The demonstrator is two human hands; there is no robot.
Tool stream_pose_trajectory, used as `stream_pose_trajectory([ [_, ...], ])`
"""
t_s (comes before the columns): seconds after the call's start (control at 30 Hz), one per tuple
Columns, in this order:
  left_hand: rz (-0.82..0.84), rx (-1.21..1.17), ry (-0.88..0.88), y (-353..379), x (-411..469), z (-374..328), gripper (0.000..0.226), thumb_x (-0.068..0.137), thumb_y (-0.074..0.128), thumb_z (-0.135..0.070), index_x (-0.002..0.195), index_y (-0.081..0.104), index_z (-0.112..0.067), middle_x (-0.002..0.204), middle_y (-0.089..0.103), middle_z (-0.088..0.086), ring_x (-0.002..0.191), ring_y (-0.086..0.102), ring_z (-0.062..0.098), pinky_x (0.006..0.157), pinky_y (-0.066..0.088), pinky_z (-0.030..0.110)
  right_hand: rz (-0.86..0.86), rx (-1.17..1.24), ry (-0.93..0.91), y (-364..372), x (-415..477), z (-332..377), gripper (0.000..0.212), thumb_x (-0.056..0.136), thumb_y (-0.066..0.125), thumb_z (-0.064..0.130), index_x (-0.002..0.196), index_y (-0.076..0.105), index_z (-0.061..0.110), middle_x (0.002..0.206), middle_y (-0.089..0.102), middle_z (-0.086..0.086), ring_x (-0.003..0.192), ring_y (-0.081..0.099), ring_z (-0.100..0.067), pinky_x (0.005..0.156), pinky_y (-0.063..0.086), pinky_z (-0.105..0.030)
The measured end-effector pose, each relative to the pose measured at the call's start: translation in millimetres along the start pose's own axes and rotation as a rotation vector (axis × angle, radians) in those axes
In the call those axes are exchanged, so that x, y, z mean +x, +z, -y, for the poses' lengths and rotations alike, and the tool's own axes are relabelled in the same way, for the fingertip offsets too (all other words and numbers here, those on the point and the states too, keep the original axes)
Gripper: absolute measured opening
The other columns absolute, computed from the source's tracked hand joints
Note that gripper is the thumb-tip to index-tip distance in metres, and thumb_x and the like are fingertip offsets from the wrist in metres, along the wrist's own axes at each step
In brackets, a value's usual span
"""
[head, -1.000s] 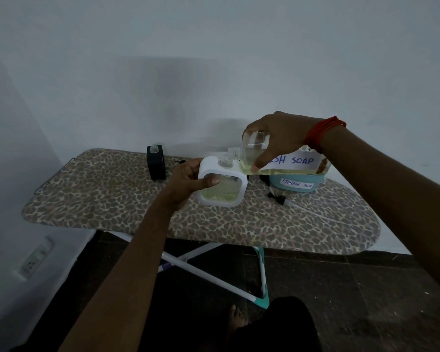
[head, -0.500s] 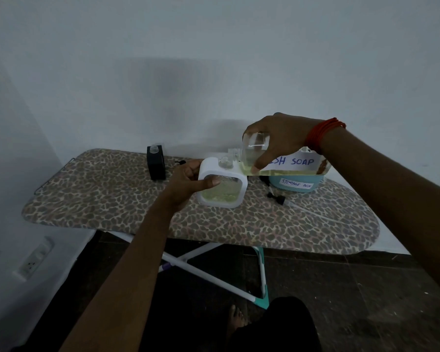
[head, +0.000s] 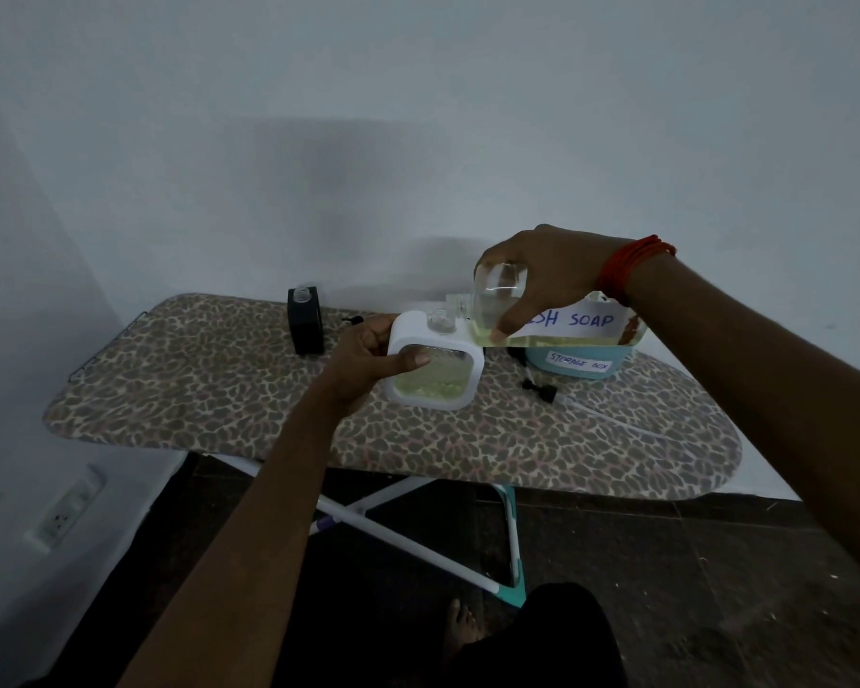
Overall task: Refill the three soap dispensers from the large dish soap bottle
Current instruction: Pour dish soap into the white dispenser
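Mid-pour, by the look of it. Gripping the white dispenser (head: 435, 362) with the left hand (head: 368, 360), thumb pressed across the clear front, fingers curled behind, so as to keep the open neck steady and facing up. Partly filled with yellowish soap (roughly the lower half of the window). Just right of that dispenser, tipped almost flat with the spout aimed at the neck: the large dish soap bottle (head: 574, 321), clasped from above by the right hand (head: 542, 275), fingers curled over the shoulder, thumb pinching the near face, likely for fine control of tilt. Cannot make out any stream: too small and dim. Well left of the white dispenser, standing uncapped on the ironing board (head: 219, 379): a black dispenser (head: 305, 320), probably awaiting its turn. Right of it, beneath the bottle: a blue storage box (head: 574, 362). Right and nearer: a black pump head (head: 537, 389) with tube, presumably laid aside to free the neck.
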State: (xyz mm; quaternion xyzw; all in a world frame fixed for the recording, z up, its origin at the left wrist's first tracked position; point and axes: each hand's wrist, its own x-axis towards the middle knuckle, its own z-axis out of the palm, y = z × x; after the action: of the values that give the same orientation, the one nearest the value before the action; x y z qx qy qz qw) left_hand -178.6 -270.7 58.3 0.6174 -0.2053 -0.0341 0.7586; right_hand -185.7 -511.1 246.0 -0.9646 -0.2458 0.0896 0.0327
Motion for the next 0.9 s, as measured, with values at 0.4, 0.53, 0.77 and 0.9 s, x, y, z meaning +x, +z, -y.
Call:
stream_pose_trajectory([
  [0.4, 0.012, -0.028, -0.01, 3.9, 1.2, -2.1, 0.045, 0.077, 0.081, -0.006, 0.119, 0.072, -0.017, 0.115, 0.074, 0.013, 0.105, 0.071, 0.031, 0.083, 0.059, 0.041, 0.0, -0.003, 0.006, -3.0, -2.6, 0.1, 0.062, 0.063, 0.088, 0.057, 0.116, 0.062, 0.036, 0.106, 0.072, 0.003, 0.1, 0.065, -0.02, 0.096, 0.052, -0.044],
  [0.53, 0.018, -0.035, -0.013, 4.7, 0.7, -3.0, 0.047, 0.072, 0.084, -0.016, 0.117, 0.074, -0.02, 0.114, 0.075, 0.012, 0.104, 0.071, 0.03, 0.083, 0.06, 0.04, -0.003, 0.0, 0.004, -2.2, -2.5, -0.1, 0.061, 0.063, 0.088, 0.056, 0.115, 0.063, 0.036, 0.105, 0.072, 0.002, 0.098, 0.066, -0.02, 0.095, 0.053, -0.044],
  [0.77, 0.022, -0.026, 0.003, 2.0, 1.2, -1.9, 0.048, 0.075, 0.083, -0.015, 0.122, 0.071, -0.016, 0.117, 0.074, 0.014, 0.106, 0.071, 0.031, 0.084, 0.059, 0.04, -0.009, 0.029, -0.006, -0.5, -2.5, -1.1, 0.057, 0.062, 0.088, 0.056, 0.11, 0.064, 0.038, 0.104, 0.072, 0.004, 0.098, 0.066, -0.02, 0.095, 0.052, -0.043],
  [0.9, 0.019, -0.02, 0.003, 2.1, 0.7, -2.1, 0.047, 0.075, 0.083, -0.015, 0.12, 0.072, -0.017, 0.116, 0.074, 0.013, 0.105, 0.071, 0.031, 0.083, 0.059, 0.04, -0.012, 0.045, -0.004, 1.6, -2.9, -3.2, 0.058, 0.062, 0.089, 0.056, 0.111, 0.065, 0.037, 0.105, 0.072, 0.003, 0.099, 0.066, -0.021, 0.095, 0.052, -0.044],
])
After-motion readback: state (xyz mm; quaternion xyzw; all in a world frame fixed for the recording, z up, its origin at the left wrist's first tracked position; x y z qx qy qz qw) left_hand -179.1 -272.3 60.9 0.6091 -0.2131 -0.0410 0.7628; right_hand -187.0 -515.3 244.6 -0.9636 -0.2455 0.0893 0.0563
